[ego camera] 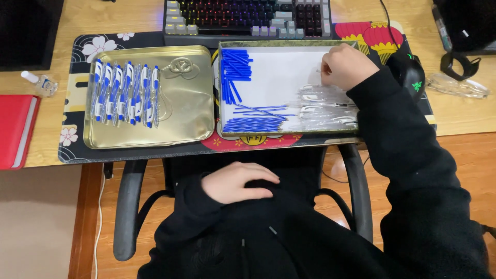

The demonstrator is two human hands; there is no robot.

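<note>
The right hand (347, 66) is curled knuckles-up over the upper right corner of the white-lined tray (281, 70), and its fingertips are hidden beneath it, so whether it pinches anything there cannot be told. The clear pen barrels (325, 106) lie in a loose heap just below that hand, right of the frame's centre, their outlines hard to separate against the white lining (only the pale clips stand out). Blue refills (253, 124) and short blue parts (235, 70) fill the tray's left side, well apart from the hand. The left hand (238, 182) rests loosely closed on the dark lap at lower centre, holding nothing visible. At left, assembled blue-and-white pens (125, 93) lie in a row on the gold tray (188, 111). A keyboard (248, 18) is cut off at the top edge.
</note>
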